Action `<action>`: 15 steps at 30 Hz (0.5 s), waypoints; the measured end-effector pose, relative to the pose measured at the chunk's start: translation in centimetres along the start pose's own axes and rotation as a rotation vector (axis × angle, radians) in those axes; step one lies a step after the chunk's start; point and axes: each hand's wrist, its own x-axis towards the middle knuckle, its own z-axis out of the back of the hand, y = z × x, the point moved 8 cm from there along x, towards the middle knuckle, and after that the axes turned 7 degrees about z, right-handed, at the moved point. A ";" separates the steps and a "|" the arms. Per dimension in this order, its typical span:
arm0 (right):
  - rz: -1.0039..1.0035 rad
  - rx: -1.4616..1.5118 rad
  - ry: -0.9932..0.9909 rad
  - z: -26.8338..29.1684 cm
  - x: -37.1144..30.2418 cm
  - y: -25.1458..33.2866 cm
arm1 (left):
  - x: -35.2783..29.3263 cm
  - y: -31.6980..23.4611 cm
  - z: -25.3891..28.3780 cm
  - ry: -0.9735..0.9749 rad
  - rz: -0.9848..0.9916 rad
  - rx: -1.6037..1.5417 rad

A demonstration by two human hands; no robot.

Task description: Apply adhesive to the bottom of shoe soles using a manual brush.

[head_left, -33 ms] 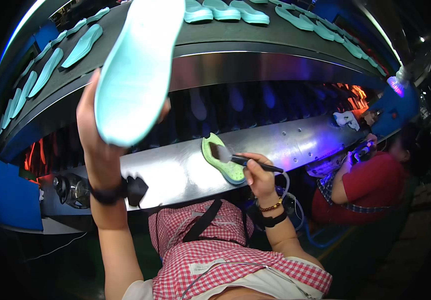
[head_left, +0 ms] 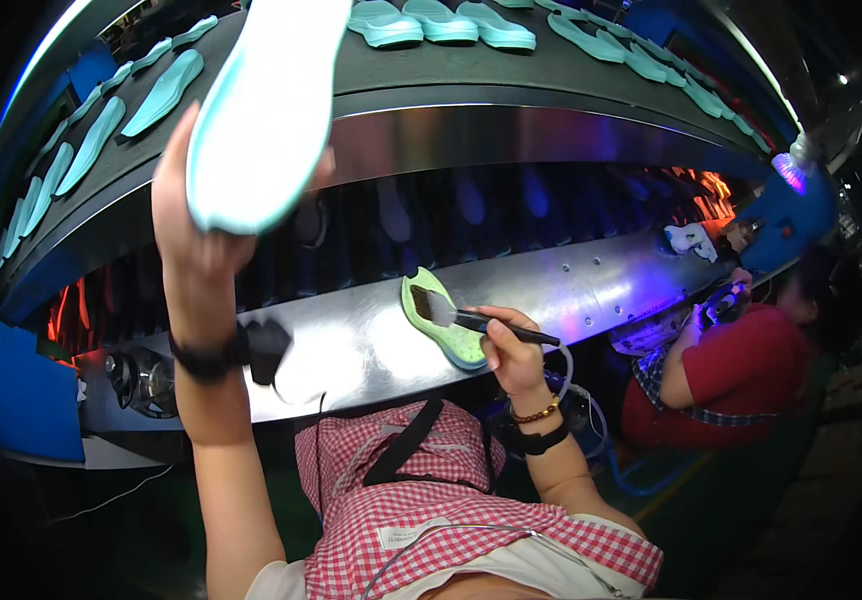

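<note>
My left hand (head_left: pixel 189 205) is raised and closed around the edges of a pale turquoise shoe sole (head_left: pixel 263 115), held toward the conveyor with its smooth face bright with glare. My right hand (head_left: pixel 517 358) grips the black handle of a brush (head_left: pixel 491 324), which has a thin hose running from its end. The dark bristles rest against a lime-green shoe sole (head_left: pixel 459 342) with a bluish edge, lying on the metal ledge (head_left: pixel 351 345). The brush head hides part of that green sole.
Several turquoise soles (head_left: pixel 381 25) stand along a dark conveyor belt (head_left: pixel 431 72) behind a metal rail. A glass pot (head_left: pixel 146 382) sits at the ledge's left end. Orange heaters (head_left: pixel 708 195) glow beneath the belt. On the right, a person in red (head_left: pixel 726 365) works close by.
My left hand has carried the turquoise sole upward, toward the belt, and its face catches more light. The brush in my right hand has shifted slightly left over the green sole.
</note>
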 end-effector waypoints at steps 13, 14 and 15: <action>-0.095 0.010 -0.164 4.7 0.1 -2.5 | 16.5 1.2 -1.8 -0.406 0.222 1.836; -0.106 0.016 -0.146 4.3 0.2 -2.6 | 18.3 1.0 -1.1 -0.402 0.386 2.116; -0.114 0.031 -0.148 4.3 0.1 -2.9 | 20.2 0.9 -0.1 -0.374 0.566 2.384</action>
